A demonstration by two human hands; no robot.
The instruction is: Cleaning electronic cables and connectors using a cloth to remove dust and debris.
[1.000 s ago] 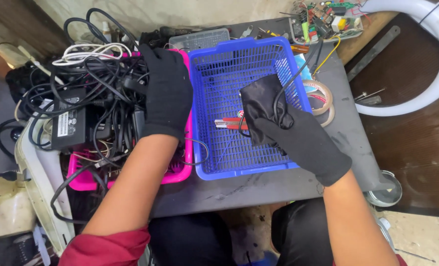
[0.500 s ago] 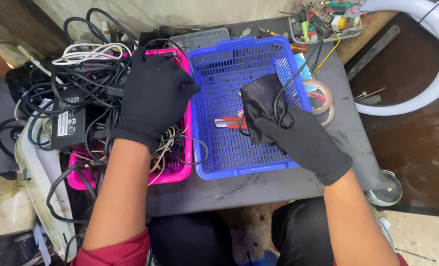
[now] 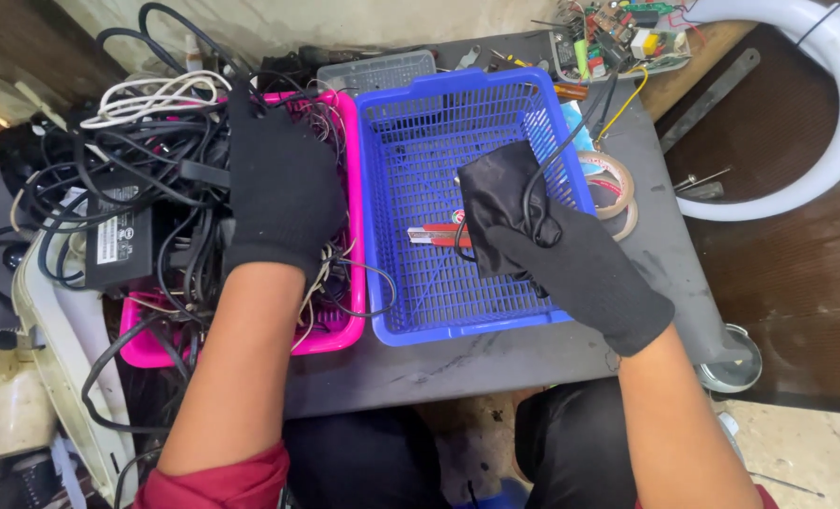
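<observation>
Two baskets are sitting on the table: one blue basket [image 3: 410,170] and one pink basket [image 3: 340,320]. One small clear box [image 3: 377,71] is lying behind them. Two hands in black gloves are showing, the left hand [image 3: 283,193] and the right hand [image 3: 542,245]. One black power brick [image 3: 118,240] is lying in the pile of wires, too tangled to count. Two tape rolls [image 3: 613,193] are sitting by the blue basket. One white ring [image 3: 815,104] is lying at the side.
</observation>
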